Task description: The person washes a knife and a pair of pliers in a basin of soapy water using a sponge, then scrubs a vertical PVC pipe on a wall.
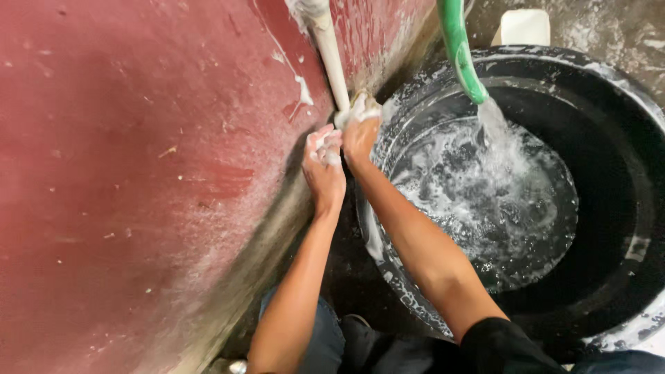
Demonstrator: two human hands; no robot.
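Note:
My left hand is covered in white soap foam, fingers curled, close to the red wall. My right hand is just beyond it, closed around a pale soapy lump at the foot of a white pipe that runs up the wall. Both hands sit at the left rim of a large black tub. A green hose pours water into the tub, and the water churns with foam.
The red wall fills the left side, scuffed and splashed with white. A white rectangular object stands behind the tub. Wet grey floor shows at the top right. My knees in dark trousers are at the bottom.

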